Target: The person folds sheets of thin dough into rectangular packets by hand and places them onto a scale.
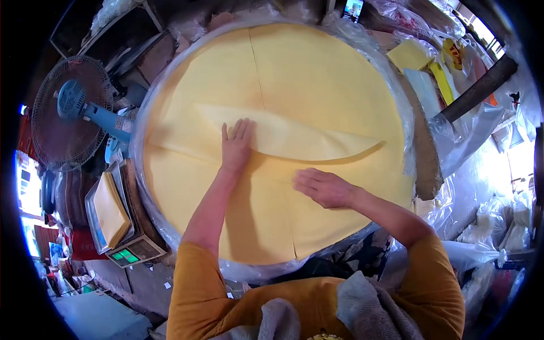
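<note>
A large round yellow sheet point(323, 62) covers the round work surface, with thin seam lines across it. Over its middle a loose flap point(300, 137) of the same pale yellow material is folded, its curved edge raised toward the right. My left hand point(237, 146) lies on the flap's left part, fingers spread and pointing away from me. Just below the flap, to the right, my right hand point(322, 187) is over the yellow sheet, slightly blurred, its fingers stretched toward the left. Neither hand visibly grips anything.
Clear plastic point(137, 141) rims the round surface. At the left stand a blue fan point(71, 102) and a scale point(136, 252) bearing a tray with folded yellow sheets point(110, 209). A dark pole point(481, 90) and plastic bags are at the right. A lit phone point(352, 8) is at the top.
</note>
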Tool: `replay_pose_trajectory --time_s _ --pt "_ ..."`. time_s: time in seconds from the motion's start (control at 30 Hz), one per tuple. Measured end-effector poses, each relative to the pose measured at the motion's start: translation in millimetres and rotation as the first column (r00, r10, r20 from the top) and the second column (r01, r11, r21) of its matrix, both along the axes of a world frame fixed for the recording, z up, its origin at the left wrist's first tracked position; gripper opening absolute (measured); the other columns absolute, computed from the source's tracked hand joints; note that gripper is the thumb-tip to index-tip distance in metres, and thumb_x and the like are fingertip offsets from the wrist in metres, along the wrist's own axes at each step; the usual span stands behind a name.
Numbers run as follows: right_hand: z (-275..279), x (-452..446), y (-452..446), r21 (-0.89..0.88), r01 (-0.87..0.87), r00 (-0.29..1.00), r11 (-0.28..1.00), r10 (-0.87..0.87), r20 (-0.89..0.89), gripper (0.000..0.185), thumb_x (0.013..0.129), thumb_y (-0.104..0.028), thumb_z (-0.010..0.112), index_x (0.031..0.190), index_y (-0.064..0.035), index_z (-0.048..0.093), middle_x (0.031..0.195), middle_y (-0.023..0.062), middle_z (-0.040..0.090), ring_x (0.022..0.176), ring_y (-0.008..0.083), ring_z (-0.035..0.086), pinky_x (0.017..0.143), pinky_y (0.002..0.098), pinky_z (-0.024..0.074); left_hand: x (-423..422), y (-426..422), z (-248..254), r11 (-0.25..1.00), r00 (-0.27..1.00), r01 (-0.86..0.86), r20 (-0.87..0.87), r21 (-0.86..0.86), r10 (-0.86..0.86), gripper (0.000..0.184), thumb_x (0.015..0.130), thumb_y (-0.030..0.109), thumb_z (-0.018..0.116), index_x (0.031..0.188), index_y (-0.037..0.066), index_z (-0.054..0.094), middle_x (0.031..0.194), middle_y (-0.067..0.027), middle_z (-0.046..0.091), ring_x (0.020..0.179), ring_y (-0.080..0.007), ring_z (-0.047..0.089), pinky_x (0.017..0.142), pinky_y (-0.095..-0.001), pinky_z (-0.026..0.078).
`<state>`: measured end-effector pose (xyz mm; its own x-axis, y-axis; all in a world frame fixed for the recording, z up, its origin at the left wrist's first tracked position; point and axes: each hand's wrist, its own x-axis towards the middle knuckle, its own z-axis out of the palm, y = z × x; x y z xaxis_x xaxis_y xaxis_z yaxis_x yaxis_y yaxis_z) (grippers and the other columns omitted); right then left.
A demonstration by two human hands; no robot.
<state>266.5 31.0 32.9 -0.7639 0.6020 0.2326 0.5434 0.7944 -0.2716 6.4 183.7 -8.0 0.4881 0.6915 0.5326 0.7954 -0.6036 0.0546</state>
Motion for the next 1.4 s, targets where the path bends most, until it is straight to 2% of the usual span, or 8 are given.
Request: replay_pose_trajectory --time_s 0.23,0.33,0.73,0.83,0.93,1.03,1.13,1.4 --pt "-8 38 40 -0.288 0.718 0.686 0.633 -0.714 0.141 0.059 0.089 -0.043 0.049 0.132 -0.0036 0.042 0.136 0.0165 0.042 0.131 0.0334 0.032 0.111 0.045 0.018 -7 2 -14 0.998 0.999 -0.018 0.046 -0.059 0.02 0.047 0.074 -0.002 0.052 0.119 0.013 0.054 0.124 -0.0059 0.057 0.121 -0.0221 0.049 0.108 -0.0542 0.019" --pt "-27 37 40 0.017 0.814 0.579 0.581 -0.813 0.068 0.056 0.089 -0.041 0.05 0.13 -0.0042 0.045 0.135 0.0168 0.044 0.13 0.0327 0.032 0.109 0.0486 0.0192 -7 2 -17 0.999 0.999 0.005 0.032 -0.051 -0.003 0.043 0.076 0.001 0.052 0.116 0.014 0.057 0.121 -0.0057 0.059 0.118 -0.0233 0.051 0.107 -0.0555 0.019" --pt "74 28 6 -0.403 0.766 0.627 0.5 -0.719 0.3 0.033 0.088 -0.024 0.053 0.118 -0.0101 0.057 0.116 0.0105 0.057 0.109 0.0274 0.053 0.094 0.044 0.0389 -24 -7 7 0.975 0.997 0.073 -0.014 -0.212 -0.078 0.043 0.077 0.007 0.053 0.12 0.011 0.054 0.13 -0.0109 0.051 0.122 -0.0317 0.045 0.099 -0.0504 0.036" --pt "56 27 30 0.051 0.601 0.799 0.798 -0.6 -0.029 0.038 0.091 -0.028 0.049 0.126 -0.0131 0.052 0.129 0.0098 0.049 0.122 0.0276 0.044 0.102 0.0478 0.0323 -26 -1 4 0.97 0.993 0.068 -0.076 -0.235 -0.088 0.045 0.077 0.008 0.054 0.121 0.011 0.053 0.13 -0.013 0.05 0.123 -0.0319 0.044 0.099 -0.0491 0.037" --pt "27 17 56 0.192 0.559 0.8 0.806 -0.586 0.13 0.046 0.093 -0.032 0.046 0.136 -0.0164 0.041 0.144 0.007 0.033 0.135 0.0275 0.027 0.108 0.0527 0.0223 -8 -20 60 0.819 0.988 -0.02 -0.138 -0.573 -0.073 0.047 0.078 0.017 0.057 0.124 0.013 0.052 0.133 -0.0121 0.048 0.123 -0.0331 0.044 0.098 -0.0475 0.039" --pt "8 20 76 0.091 0.571 0.784 0.816 -0.575 0.235 0.051 0.095 -0.035 0.043 0.142 -0.0181 0.032 0.151 0.0034 0.019 0.14 0.0265 0.012 0.11 0.0561 0.014 -2 -2 50 0.791 0.993 0.042 -0.062 -0.61 -0.101 0.054 0.08 0.027 0.058 0.131 0.018 0.046 0.14 -0.0094 0.04 0.128 -0.0316 0.038 0.102 -0.0511 0.033" --pt "-5 24 91 0.106 0.597 0.752 0.795 -0.601 0.27 0.05 0.096 -0.037 0.04 0.142 -0.0195 0.032 0.151 0.0028 0.02 0.14 0.0254 0.013 0.11 0.0561 0.0132 10 15 34 0.967 0.971 -0.041 -0.237 -0.251 -0.02 0.061 0.084 0.042 0.053 0.139 0.022 0.036 0.149 -0.0078 0.027 0.136 -0.0343 0.024 0.105 -0.06 0.02" --pt "-10 38 106 0.022 0.642 0.708 0.766 -0.604 0.365 0.049 0.097 -0.038 0.034 0.144 -0.0243 0.028 0.152 0.0005 0.017 0.141 0.0228 0.011 0.11 0.0559 0.0097 20 15 17 0.872 0.956 -0.259 -0.24 -0.416 0.17 0.073 0.086 0.063 0.039 0.145 0.023 0.025 0.153 -0.0081 0.013 0.138 -0.0452 0.003 0.103 -0.0686 0.005"
